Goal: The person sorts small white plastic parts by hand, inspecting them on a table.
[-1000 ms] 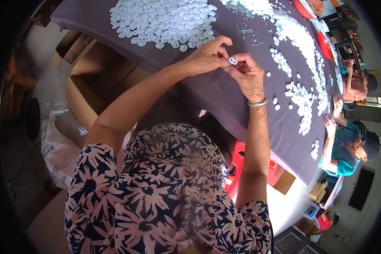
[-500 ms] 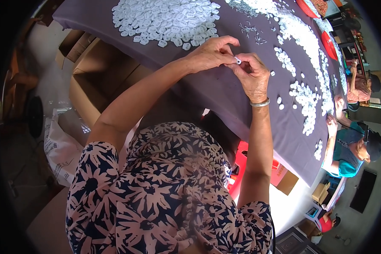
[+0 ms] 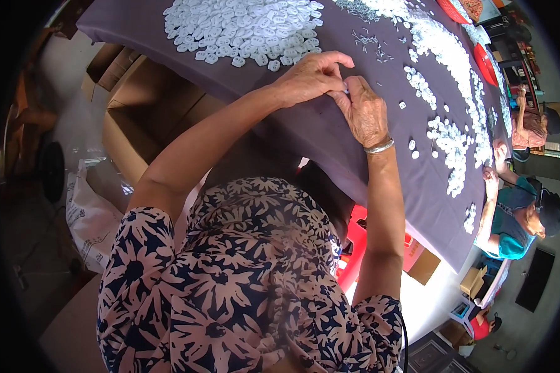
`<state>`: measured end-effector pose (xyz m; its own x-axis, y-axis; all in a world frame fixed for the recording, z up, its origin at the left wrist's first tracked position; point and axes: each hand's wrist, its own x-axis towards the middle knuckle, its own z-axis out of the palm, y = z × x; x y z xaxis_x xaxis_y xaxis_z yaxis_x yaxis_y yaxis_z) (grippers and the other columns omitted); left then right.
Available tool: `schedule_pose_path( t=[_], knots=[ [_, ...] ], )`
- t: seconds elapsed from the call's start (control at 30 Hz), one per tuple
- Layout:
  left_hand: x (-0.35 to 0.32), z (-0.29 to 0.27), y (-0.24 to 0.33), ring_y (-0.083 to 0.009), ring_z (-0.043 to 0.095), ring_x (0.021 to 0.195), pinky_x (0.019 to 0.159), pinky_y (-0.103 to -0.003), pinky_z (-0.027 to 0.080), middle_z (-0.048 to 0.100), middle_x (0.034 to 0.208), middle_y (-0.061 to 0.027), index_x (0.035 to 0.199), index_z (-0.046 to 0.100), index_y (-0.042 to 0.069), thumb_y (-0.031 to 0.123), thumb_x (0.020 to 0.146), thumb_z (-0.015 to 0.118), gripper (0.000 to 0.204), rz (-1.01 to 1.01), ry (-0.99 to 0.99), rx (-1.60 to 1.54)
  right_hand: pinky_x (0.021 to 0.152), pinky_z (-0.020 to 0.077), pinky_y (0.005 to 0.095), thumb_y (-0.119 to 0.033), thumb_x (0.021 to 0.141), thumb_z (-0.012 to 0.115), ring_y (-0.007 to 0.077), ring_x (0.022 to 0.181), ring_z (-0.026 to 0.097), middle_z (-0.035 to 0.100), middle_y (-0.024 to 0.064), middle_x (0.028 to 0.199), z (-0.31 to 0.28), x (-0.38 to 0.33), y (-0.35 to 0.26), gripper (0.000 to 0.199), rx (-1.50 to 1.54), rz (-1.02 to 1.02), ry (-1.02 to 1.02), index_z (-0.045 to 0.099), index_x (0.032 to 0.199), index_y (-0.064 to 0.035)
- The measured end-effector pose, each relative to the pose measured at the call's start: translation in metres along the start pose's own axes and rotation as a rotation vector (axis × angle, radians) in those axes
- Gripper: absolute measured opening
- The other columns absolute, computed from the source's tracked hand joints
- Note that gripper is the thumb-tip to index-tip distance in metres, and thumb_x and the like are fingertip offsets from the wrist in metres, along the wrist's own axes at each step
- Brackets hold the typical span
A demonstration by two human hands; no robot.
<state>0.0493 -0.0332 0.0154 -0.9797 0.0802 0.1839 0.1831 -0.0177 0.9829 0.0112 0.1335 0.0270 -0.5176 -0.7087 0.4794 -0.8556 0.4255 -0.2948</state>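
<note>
Fingertip to fingertip, my left hand (image 3: pixel 309 78) and my right hand (image 3: pixel 366 114) meet above the table's near edge. Both are closed in a pinch on a small white plastic piece (image 3: pixel 346 90), mostly hidden by the fingers. My left index finger arches out above the pinch. Beyond my left hand spreads a large pile of flat white rounded plastic pieces (image 3: pixel 242 28). Small grey metal pins or screws (image 3: pixel 368 42) lie scattered past my right hand. Loose small white pieces (image 3: pixel 420 87) are strewn to its right.
A dark purple cloth (image 3: pixel 410 193) covers the table. Further white pieces (image 3: pixel 448 149) run along its right side, near red baskets (image 3: pixel 485 64). Under the left edge stands an open cardboard box (image 3: pixel 127 137), beside a white sack (image 3: pixel 90 217). A co-worker in teal (image 3: pixel 510 221) works at the right.
My right hand has turned and shifted slightly left, its fingers now covering most of the white piece whose holed end showed before. My left hand has stayed nearly in place.
</note>
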Motion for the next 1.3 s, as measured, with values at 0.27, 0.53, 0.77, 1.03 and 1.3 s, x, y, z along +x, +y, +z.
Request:
schedule_pose_path(
  t=[0.27,0.53,0.77,1.03,1.3],
  knots=[
    [0.000,0.006,0.011,-0.0085,0.055,0.066,0.061,-0.023,0.042,0.053,0.069,0.0002,0.114,0.060,0.002,0.001,0.076,0.054,0.038,-0.152,0.010,-0.126,0.049,0.0495,0.0406,-0.028,0.088,0.058,0.0317,0.057,0.061,0.059,0.0109,0.064,0.009,-0.003,0.004,0.028,-0.179,-0.013,0.000,0.047,0.075,-0.0060],
    [0.000,0.005,0.010,-0.0050,0.040,0.061,0.056,-0.021,0.034,0.044,0.065,0.0051,0.116,0.061,0.004,0.007,0.081,0.051,0.036,-0.118,-0.056,-0.163,0.053,0.0481,0.0424,-0.023,0.089,0.057,0.0345,0.063,0.061,0.061,0.0137,0.068,0.008,-0.006,0.003,0.021,-0.121,0.037,-0.049,0.054,0.079,-0.0047],
    [0.001,-0.004,0.005,-0.0041,0.051,0.070,0.064,-0.020,0.043,0.055,0.075,0.0029,0.110,0.061,0.005,0.005,0.085,0.056,0.026,0.065,0.115,0.191,0.054,0.0487,0.0408,-0.029,0.085,0.062,0.0331,0.064,0.061,0.062,0.0118,0.069,0.009,-0.002,0.001,0.025,-0.142,0.120,0.027,0.053,0.078,-0.0064],
    [0.014,-0.057,0.007,-0.0165,0.061,0.066,0.060,-0.028,0.048,0.061,0.084,-0.0062,0.102,0.065,0.009,0.012,0.080,0.068,0.023,0.425,0.655,0.950,0.053,0.0475,0.0387,-0.027,0.081,0.069,0.0313,0.059,0.058,0.057,0.0100,0.061,0.003,-0.005,0.003,0.028,0.041,0.139,0.198,0.050,0.073,-0.0068],
    [0.009,-0.014,-0.001,-0.0052,0.052,0.063,0.056,-0.021,0.044,0.061,0.074,-0.0002,0.101,0.064,0.004,0.013,0.085,0.066,0.018,0.398,0.500,0.346,0.054,0.0437,0.0244,-0.006,0.081,0.066,0.0069,0.057,0.050,0.057,0.0050,0.063,-0.032,-0.022,0.016,0.008,0.272,0.340,0.372,0.059,0.080,-0.0014]
  ],
)
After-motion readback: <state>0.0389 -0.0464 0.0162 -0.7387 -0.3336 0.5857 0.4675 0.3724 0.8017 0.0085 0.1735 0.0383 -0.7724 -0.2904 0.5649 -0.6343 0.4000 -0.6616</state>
